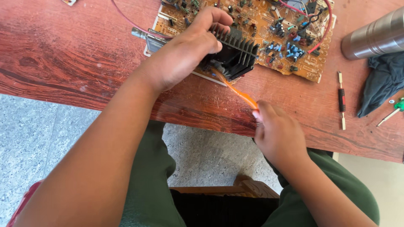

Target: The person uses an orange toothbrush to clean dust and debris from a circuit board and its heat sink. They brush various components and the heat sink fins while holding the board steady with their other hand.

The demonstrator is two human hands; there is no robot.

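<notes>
A tan circuit board (269, 25) crowded with small parts lies on the red-brown wooden table (75, 54). On its near edge stands a black finned heat sink (235, 52). My left hand (185, 52) lies over the board and grips the heat sink's left side. My right hand (277, 132), at the table's front edge, holds an orange-handled tool (240, 93) whose tip reaches in under the heat sink's near side.
A metal cylinder (374, 38) lies at the far right beside a dark cloth (383, 82). A small red-and-black tool (341, 100) and a green-handled screwdriver (393, 110) lie to the right. Red wires (326, 23) loop over the board. Grey floor below the table.
</notes>
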